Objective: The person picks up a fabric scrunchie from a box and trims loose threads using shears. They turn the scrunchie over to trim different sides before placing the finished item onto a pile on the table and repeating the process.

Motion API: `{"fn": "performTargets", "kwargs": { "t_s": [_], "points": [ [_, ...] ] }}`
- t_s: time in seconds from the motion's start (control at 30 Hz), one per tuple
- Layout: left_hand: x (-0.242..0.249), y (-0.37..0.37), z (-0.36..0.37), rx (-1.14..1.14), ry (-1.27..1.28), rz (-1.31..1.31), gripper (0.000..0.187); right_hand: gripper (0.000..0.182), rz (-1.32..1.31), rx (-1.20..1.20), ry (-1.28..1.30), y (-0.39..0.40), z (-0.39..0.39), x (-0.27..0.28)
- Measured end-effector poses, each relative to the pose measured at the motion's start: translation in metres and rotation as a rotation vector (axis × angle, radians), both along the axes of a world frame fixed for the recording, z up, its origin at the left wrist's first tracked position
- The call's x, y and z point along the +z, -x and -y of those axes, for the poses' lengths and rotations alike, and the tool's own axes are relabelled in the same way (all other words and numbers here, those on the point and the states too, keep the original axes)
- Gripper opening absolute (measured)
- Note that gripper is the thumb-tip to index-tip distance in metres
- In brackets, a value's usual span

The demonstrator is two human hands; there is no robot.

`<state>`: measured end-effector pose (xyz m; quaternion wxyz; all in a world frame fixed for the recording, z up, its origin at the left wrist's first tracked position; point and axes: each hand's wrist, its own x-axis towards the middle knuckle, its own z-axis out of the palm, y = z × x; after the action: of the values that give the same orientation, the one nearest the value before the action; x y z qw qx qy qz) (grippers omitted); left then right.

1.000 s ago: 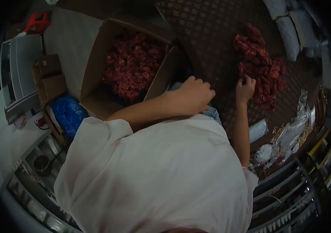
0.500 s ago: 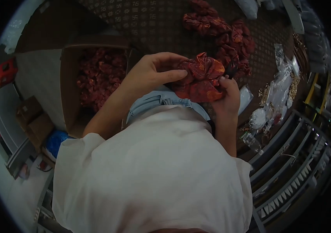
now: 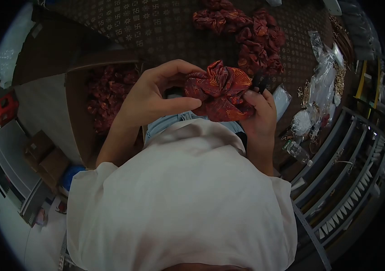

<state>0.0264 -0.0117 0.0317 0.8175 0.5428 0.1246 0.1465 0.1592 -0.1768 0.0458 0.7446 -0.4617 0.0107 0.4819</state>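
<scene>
A dark red scrunchie (image 3: 222, 90) with orange patterning is held up in front of my waist, its fabric gathered and bunched. My left hand (image 3: 158, 92) is at its left edge, thumb in front and fingertips partly hidden behind the cloth. On the right side, my right hand (image 3: 262, 108) pinches the scrunchie with the thumb over its front. A small dark object (image 3: 261, 82) shows at my right fingers; its kind is hard to make out.
A cardboard box (image 3: 77, 117) full of similar red scrunchies stands at left. A pile of red scrunchies (image 3: 260, 40) lies on the patterned surface ahead. Plastic bags (image 3: 321, 86), a clear bottle (image 3: 297, 151) and a grey metal rack (image 3: 337, 167) are at right.
The scrunchie has been turned and spread, showing more of its gathered front. My left thumb has slid toward its edge, and both hands have shifted slightly left in view.
</scene>
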Motion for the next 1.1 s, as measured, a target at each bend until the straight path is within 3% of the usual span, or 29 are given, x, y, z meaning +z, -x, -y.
{"fn": "performTargets", "kwargs": {
  "t_s": [0.2, 0.3, 0.37, 0.6, 0.67, 0.7, 0.77, 0.8, 0.87, 0.93, 1.0, 1.1],
  "points": [
    [0.001, -0.001, -0.005, 0.008, 0.125, -0.212, 0.022, 0.023, -0.033, -0.038, 0.048, -0.001, 0.005, -0.005],
    [-0.006, 0.0, -0.003, 0.098, 0.081, -0.215, 0.022, 0.024, -0.005, -0.023, -0.099, 0.005, 0.003, -0.003],
    [-0.009, 0.0, -0.004, 0.145, 0.189, -0.21, 0.023, 0.028, 0.209, -0.061, 0.067, 0.014, -0.004, 0.005],
    [0.009, 0.001, 0.002, 0.174, 0.169, -0.216, 0.028, 0.026, 0.205, 0.04, 0.168, 0.002, -0.001, -0.013],
    [0.01, 0.001, 0.0, 0.127, 0.015, -0.142, 0.027, 0.025, 0.618, -0.167, 0.388, 0.006, -0.008, -0.006],
    [0.011, 0.0, 0.001, 0.132, 0.019, -0.144, 0.027, 0.025, 0.618, -0.161, 0.39, 0.007, -0.009, -0.002],
    [0.015, -0.001, 0.003, 0.076, -0.136, -0.186, 0.023, 0.024, 1.083, -0.091, 0.253, 0.008, -0.01, 0.007],
    [0.019, 0.0, 0.003, 0.072, -0.134, -0.185, 0.023, 0.024, 1.083, -0.093, 0.257, 0.008, -0.013, 0.013],
    [0.025, 0.001, 0.005, -0.043, -0.002, -0.338, 0.026, 0.021, 1.225, 0.201, 0.117, 0.01, -0.021, 0.023],
    [0.027, 0.001, 0.009, -0.032, -0.032, -0.253, 0.026, 0.016, 1.161, 0.25, 0.116, 0.012, -0.02, 0.017],
    [0.027, 0.002, 0.009, -0.014, -0.061, -0.169, 0.027, 0.01, 0.689, 0.227, 0.132, 0.009, -0.013, 0.013],
    [0.026, 0.006, 0.007, -0.143, -0.052, -0.203, 0.03, 0.004, 0.501, 0.164, 0.063, 0.007, -0.013, 0.019]
  ]
}}
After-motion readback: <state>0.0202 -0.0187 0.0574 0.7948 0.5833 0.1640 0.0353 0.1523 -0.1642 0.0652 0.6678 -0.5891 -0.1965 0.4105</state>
